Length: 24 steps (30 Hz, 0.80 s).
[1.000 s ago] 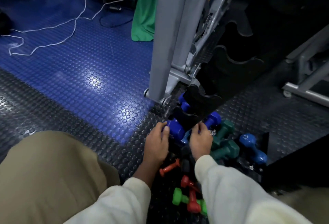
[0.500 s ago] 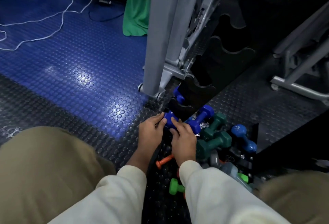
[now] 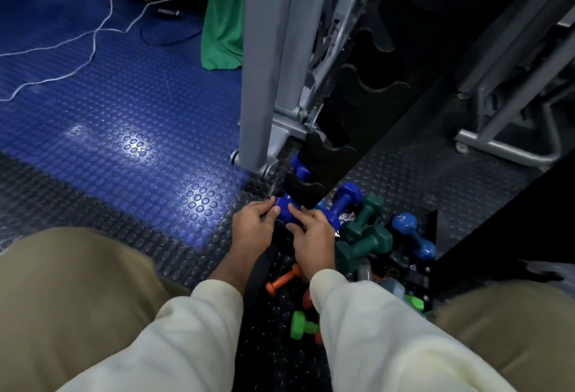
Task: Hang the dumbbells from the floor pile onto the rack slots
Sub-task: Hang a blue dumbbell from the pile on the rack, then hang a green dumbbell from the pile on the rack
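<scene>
- Hands meet at one blue dumbbell [image 3: 284, 209] at the foot of the black rack [image 3: 329, 155]. The left hand [image 3: 253, 226] and the right hand [image 3: 312, 236] both have curled fingers on its near end, and the thumbs press on top.
- Its far end [image 3: 350, 194] sticks out on the other side of the lowest slot [image 3: 300, 187]. I think the step in hand is seating this dumbbell in that low slot.
- Next, I think the bar must sit flat in the slot, and then the hands can let go and reach for another one.
- More dumbbells lie in the floor pile [image 3: 367, 245] just beside the right hand: dark green ones, a lighter blue one, a bright green one and small orange ones.
- The slots higher up the rack look bare.
- The floor [image 3: 124, 130] is bumpy rubber, blue in one part and black in another.
- A grey metal post [image 3: 267, 65] stands close to the rack, with a green cloth [image 3: 221, 18] and white cords [image 3: 93, 33] behind it.
</scene>
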Each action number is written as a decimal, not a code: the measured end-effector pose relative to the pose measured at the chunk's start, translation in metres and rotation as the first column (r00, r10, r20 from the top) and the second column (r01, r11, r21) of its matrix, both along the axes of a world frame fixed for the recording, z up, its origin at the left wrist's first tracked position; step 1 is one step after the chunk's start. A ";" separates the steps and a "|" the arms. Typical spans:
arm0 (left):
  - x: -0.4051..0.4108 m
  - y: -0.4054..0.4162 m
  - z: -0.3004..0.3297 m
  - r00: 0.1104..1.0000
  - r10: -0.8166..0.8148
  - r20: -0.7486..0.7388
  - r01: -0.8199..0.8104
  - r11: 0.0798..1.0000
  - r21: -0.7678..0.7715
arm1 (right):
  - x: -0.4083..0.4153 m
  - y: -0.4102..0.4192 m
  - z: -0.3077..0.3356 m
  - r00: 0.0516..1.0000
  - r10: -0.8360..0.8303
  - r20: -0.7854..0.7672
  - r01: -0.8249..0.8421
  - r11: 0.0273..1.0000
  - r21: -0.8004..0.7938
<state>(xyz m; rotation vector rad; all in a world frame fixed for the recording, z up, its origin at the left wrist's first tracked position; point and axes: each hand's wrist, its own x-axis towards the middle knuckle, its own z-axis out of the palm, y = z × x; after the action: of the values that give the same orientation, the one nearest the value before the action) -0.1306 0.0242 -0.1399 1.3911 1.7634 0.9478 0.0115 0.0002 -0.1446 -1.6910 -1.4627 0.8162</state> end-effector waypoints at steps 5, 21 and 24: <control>-0.005 0.001 0.007 0.990 -0.073 -0.123 0.058 0.991 -0.122 | 0.007 0.001 0.019 0.997 0.069 0.024 -0.067 0.994 -0.092; 0.070 -0.090 -0.012 0.719 -0.692 -0.064 0.520 0.596 -0.611 | 0.097 -0.081 0.033 0.926 0.183 0.329 -0.029 0.905 -0.423; 0.090 -0.079 -0.005 0.722 -0.686 -0.085 0.544 0.639 -0.544 | 0.119 -0.079 0.040 0.911 0.146 0.386 0.033 0.906 -0.422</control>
<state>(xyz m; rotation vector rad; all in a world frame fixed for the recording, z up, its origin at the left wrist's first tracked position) -0.0406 -0.0552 -0.1445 1.6642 1.3801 -0.0936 0.1305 -0.0791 -0.1044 -2.2628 -1.7101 0.8924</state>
